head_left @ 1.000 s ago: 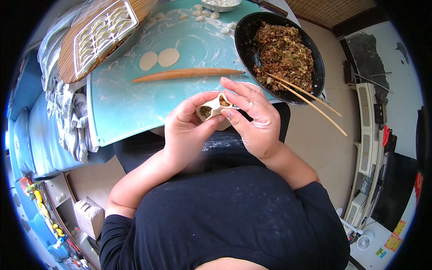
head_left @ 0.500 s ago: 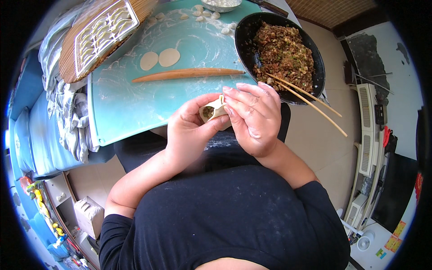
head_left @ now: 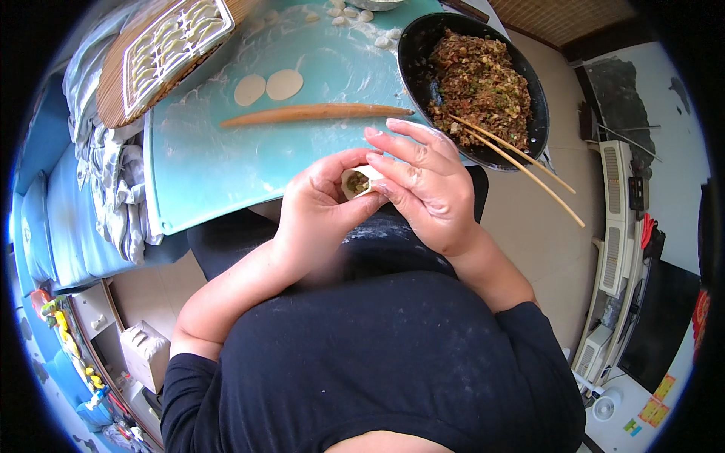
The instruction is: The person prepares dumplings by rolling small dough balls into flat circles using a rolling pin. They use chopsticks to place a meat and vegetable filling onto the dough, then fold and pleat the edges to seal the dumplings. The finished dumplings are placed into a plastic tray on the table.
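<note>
Between my hands, just past the mat's near edge, is a half-folded dumpling (head_left: 358, 183) with filling showing in its open mouth. My left hand (head_left: 313, 204) cups it, thumb in front and fingers behind. My right hand (head_left: 430, 189) pinches the wrapper's right edge between thumb and index finger; its other fingers are stretched out. Beyond them a wooden rolling pin (head_left: 317, 114) lies across the floured turquoise mat (head_left: 196, 192). Two round wrappers, one on the left (head_left: 250, 90) and one on the right (head_left: 285, 84), lie flat behind it.
A black pan (head_left: 408, 79) of minced filling (head_left: 483, 87) stands at the right, chopsticks (head_left: 532, 170) jutting over its rim. A white tray (head_left: 130, 98) of dumplings rests on a woven round mat (head_left: 113, 87) at the far left. Small dough pieces (head_left: 365, 16) lie near a bowl (head_left: 374, 3).
My right hand's pinch has shifted along the wrapper's edge, and its fingers are spread wider. The dumpling has turned, so its filled opening shows more toward me.
</note>
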`<action>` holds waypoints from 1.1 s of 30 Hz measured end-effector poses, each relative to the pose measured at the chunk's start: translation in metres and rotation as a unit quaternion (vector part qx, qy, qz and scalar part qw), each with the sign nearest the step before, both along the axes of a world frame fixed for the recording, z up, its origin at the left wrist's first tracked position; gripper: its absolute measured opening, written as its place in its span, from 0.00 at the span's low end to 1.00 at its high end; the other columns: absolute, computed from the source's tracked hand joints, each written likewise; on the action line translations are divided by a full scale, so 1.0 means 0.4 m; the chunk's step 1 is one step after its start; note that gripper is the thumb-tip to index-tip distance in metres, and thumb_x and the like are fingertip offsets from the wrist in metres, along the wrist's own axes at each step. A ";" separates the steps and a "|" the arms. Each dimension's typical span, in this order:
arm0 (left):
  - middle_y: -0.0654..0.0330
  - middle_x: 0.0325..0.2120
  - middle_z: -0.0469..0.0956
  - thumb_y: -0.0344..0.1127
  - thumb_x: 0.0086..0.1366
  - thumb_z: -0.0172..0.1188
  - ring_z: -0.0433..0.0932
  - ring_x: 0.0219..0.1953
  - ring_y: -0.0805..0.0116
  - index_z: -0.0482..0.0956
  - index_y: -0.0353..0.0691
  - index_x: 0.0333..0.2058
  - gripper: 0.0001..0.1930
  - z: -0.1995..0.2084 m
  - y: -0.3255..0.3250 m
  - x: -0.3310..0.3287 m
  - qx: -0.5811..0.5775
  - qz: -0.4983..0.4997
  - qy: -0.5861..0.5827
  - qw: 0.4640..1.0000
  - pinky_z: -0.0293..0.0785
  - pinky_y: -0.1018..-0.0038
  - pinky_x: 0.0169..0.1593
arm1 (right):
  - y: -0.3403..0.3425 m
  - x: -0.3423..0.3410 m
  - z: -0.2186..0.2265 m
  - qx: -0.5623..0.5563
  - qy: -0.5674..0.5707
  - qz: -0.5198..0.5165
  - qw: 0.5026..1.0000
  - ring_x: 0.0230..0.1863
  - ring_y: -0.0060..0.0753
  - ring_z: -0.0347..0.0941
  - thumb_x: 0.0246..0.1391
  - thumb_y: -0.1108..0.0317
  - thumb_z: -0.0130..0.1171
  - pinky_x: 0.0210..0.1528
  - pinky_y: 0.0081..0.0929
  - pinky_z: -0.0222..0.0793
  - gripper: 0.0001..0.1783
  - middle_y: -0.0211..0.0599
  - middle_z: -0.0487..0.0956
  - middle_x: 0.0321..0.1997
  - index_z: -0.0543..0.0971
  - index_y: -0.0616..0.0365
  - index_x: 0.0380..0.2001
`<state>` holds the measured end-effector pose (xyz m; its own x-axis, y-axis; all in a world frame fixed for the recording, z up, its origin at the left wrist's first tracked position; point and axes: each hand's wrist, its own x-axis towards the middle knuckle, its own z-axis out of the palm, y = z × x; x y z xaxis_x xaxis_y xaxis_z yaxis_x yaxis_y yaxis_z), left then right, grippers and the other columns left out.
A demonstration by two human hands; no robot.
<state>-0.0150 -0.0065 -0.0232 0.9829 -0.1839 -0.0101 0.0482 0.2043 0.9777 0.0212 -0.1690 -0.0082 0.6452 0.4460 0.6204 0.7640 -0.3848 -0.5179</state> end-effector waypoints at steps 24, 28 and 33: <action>0.60 0.37 0.72 0.21 0.46 0.65 0.74 0.33 0.75 0.72 0.38 0.45 0.24 0.031 0.042 0.033 0.240 0.004 -0.233 0.942 0.74 0.81 0.35 | -0.005 -0.035 -0.021 0.354 0.580 0.158 0.716 0.48 0.24 0.70 0.51 0.80 0.53 0.49 0.21 0.68 0.26 0.39 0.71 0.50 0.63 0.65 0.55; 0.60 0.38 0.72 0.18 0.47 0.63 0.74 0.33 0.76 0.70 0.34 0.45 0.24 0.031 0.031 0.028 0.009 0.017 -0.100 0.995 0.73 0.81 0.38 | 0.001 -0.038 -0.017 0.378 0.572 0.112 0.719 0.45 0.24 0.71 0.51 0.80 0.54 0.46 0.18 0.69 0.23 0.37 0.74 0.47 0.67 0.63 0.52; 0.64 0.28 0.75 0.35 0.60 0.57 0.72 0.29 0.81 0.73 0.34 0.40 0.13 0.020 0.043 0.029 -0.063 0.040 0.097 0.992 0.68 0.85 0.32 | 0.009 -0.042 -0.024 0.363 0.514 0.092 0.771 0.44 0.23 0.72 0.49 0.81 0.55 0.45 0.18 0.69 0.21 0.36 0.75 0.45 0.70 0.61 0.49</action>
<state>-0.0034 0.0106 -0.0154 0.9761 -0.1165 -0.1833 0.2124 0.3360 0.9176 0.0044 -0.1656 -0.0179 0.9303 0.3636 -0.0484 -0.1876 0.3583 -0.9146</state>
